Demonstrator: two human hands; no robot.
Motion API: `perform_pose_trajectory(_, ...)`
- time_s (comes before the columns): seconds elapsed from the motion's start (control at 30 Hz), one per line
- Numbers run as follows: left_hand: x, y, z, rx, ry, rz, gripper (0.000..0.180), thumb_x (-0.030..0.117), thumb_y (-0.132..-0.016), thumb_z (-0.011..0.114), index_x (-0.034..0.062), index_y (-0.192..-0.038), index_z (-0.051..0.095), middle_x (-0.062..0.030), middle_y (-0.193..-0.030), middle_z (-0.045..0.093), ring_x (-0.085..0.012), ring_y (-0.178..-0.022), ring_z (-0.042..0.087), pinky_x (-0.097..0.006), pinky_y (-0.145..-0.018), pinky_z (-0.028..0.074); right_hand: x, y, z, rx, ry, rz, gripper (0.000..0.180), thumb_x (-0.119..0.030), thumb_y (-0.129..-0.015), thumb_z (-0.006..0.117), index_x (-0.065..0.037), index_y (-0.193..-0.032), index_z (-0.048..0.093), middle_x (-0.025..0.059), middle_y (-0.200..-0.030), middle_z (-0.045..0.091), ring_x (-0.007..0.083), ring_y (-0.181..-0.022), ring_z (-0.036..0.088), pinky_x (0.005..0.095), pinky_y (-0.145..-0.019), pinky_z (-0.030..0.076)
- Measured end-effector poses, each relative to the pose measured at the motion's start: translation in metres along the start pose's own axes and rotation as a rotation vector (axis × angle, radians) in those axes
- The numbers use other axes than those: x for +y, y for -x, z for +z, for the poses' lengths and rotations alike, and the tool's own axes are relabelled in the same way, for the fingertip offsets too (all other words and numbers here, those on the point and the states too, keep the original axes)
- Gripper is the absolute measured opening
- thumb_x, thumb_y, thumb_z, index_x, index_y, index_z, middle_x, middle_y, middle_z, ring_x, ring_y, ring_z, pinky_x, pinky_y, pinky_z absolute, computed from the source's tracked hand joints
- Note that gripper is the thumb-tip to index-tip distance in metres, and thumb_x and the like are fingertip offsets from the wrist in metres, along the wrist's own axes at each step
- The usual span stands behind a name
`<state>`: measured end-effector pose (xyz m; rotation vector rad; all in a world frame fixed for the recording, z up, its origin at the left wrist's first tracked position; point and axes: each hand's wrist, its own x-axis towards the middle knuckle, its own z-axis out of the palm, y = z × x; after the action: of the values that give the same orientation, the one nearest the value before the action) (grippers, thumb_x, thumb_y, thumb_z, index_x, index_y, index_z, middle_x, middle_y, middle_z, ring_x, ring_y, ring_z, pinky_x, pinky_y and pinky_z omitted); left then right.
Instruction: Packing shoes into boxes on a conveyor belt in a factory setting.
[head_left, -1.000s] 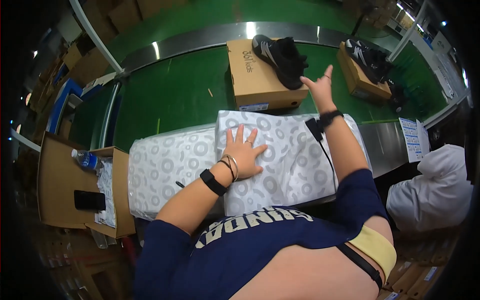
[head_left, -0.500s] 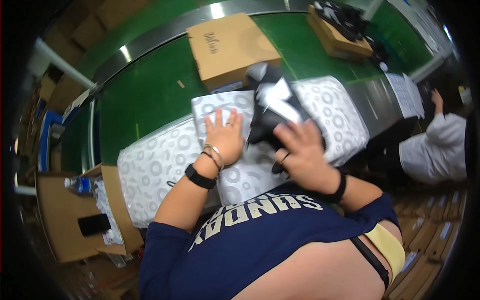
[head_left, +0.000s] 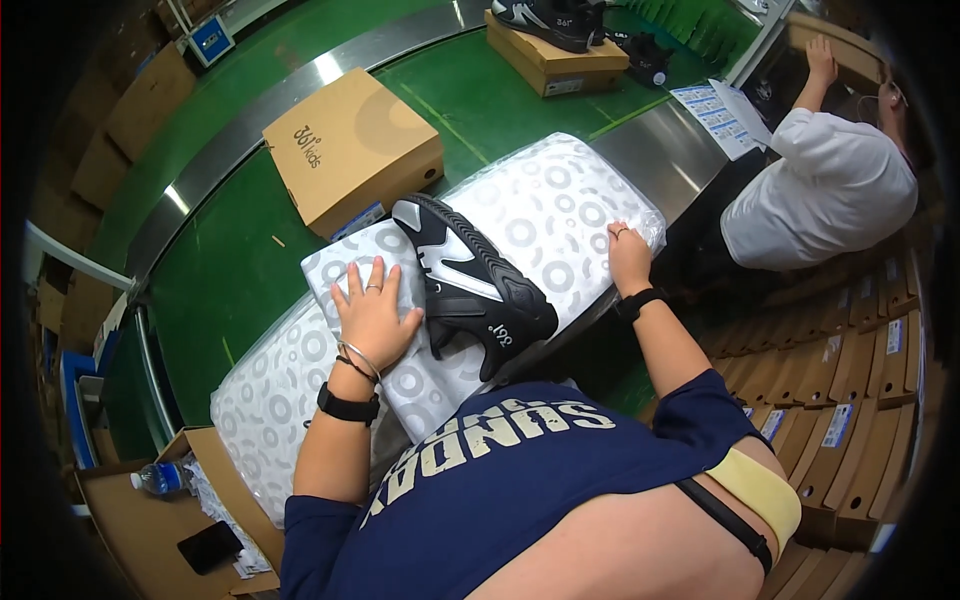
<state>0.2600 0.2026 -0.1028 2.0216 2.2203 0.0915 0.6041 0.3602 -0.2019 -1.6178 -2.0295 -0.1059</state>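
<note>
My left hand [head_left: 377,312] lies flat with spread fingers on a folded sheet of white wrapping paper [head_left: 412,388] printed with grey rings. Just right of it, a black and white sports shoe [head_left: 470,285] rests on its side on the paper, sole turned to the far right. My right hand [head_left: 629,262] is at the right edge of a stack of the same patterned paper [head_left: 555,190], in clear plastic. Its fingers are curled and pinched at the corner of the paper; the fingertips are partly hidden. Another patterned stack [head_left: 275,375] lies under my left forearm.
Beyond the paper, a brown shoe box [head_left: 350,145] sits on the green belt [head_left: 225,230]. Farther right, black shoes [head_left: 550,22] top another box [head_left: 560,68]. An open carton [head_left: 130,515] holds a bottle [head_left: 160,478] and a phone [head_left: 210,547]. A co-worker [head_left: 825,190] stands right, near stacked boxes [head_left: 850,410].
My right hand has left the shoe and moved right to the paper stack's edge. The shoe now lies still on its side. My left hand stays on the paper; the view has shifted.
</note>
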Motion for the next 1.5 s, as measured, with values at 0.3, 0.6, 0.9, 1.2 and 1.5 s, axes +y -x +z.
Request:
perform_pose_trajectory(0.3,0.000,-0.003,0.000,0.015,0.032,0.005,0.061,0.037,-0.072,0.058,0.0070,-0.123,0.043,-0.0172,-0.133,0.033,-0.0416,-0.126,0.019,-0.059,-0.098,0.010,-0.104,-0.040,-0.082,0.188,-0.058,-0.439,0.008,-0.006,-0.067,0.055,-0.007,-0.073,0.059,0.0072,-0.065,0.058,0.0238,-0.064,0.056,0.0341,-0.070,0.041)
perform_pose_trajectory(0.6,0.011,0.014,-0.065,0.130,2.127,-0.040,0.059,0.044,-0.090,0.035,0.0039,-0.131,0.026,-0.0120,-0.127,0.042,-0.0253,-0.116,0.041,-0.037,-0.097,0.032,-0.186,-0.011,-0.191,0.226,-0.749,-1.227,0.018,-0.005,-0.068,0.059,-0.008,-0.085,0.054,0.0030,-0.078,0.059,0.0164,-0.075,0.057,0.0426,-0.088,0.038)
perform_pose_trajectory(0.9,-0.055,-0.024,-0.032,0.335,0.657,-0.379,0.060,0.012,-0.065,0.061,-0.0035,-0.118,0.039,-0.0130,-0.092,0.057,-0.0221,-0.072,0.056,-0.029,-0.065,0.046,-0.174,-0.159,-0.044,-0.109,-0.815,-0.243,0.035,-0.021,-0.070,0.066,-0.003,-0.100,0.058,0.0126,-0.099,0.057,0.0246,-0.091,0.054,0.0314,-0.078,0.044)
perform_pose_trajectory(1.2,-0.177,-0.109,0.026,0.021,2.056,-0.738,0.051,0.050,-0.079,0.054,0.0055,-0.104,0.051,-0.0145,-0.109,0.046,-0.0283,-0.095,0.047,-0.045,-0.084,0.041,-0.259,-0.168,0.092,-0.408,-0.071,-0.611,0.093,-0.029,-0.058,0.076,-0.017,-0.134,0.024,0.0307,-0.133,0.019,0.0402,-0.114,0.037,0.0427,-0.092,0.036)
perform_pose_trajectory(1.5,-0.137,-0.086,0.036,0.170,1.145,-0.383,0.045,0.042,-0.088,0.043,0.0027,-0.108,0.052,-0.0088,-0.098,0.059,-0.0172,-0.090,0.054,-0.026,-0.078,0.041,-0.211,-0.166,0.094,-0.366,-1.269,0.552,0.062,-0.053,-0.085,0.037,0.004,-0.109,0.044,0.0175,-0.078,0.061,0.0255,-0.073,0.060,0.0381,-0.067,0.048)
